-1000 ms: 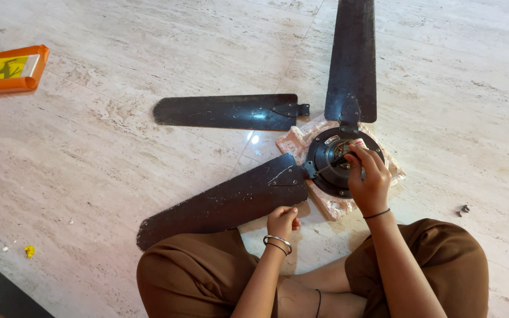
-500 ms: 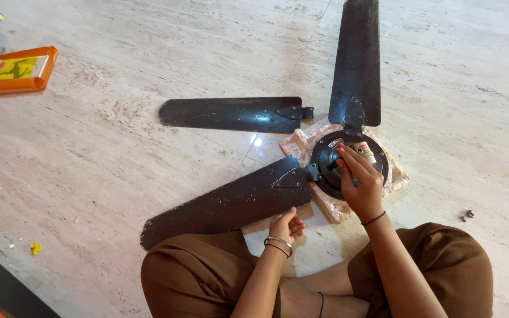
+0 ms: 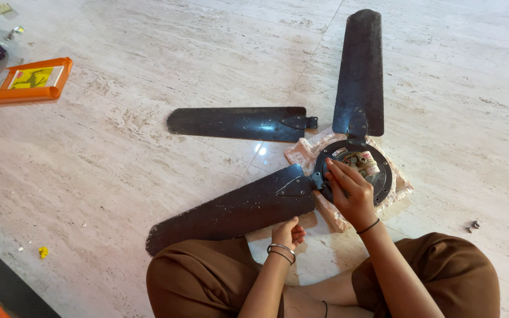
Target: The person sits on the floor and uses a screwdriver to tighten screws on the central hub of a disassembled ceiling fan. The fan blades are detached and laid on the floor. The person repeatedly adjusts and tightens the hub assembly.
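1 head-worn view looks steeply down, near, over the knees at the floor (image 3: 119,176)

Bright, even daylight; soft shadows under the fan blades (image 3: 237,212); a small glare spot on the marble floor (image 3: 261,151); focus sharp, edges slightly bowed.

Right hand (image 3: 351,194) slid left across fan hub (image 3: 354,171) (capacitor uncovered); view shifted rightward.
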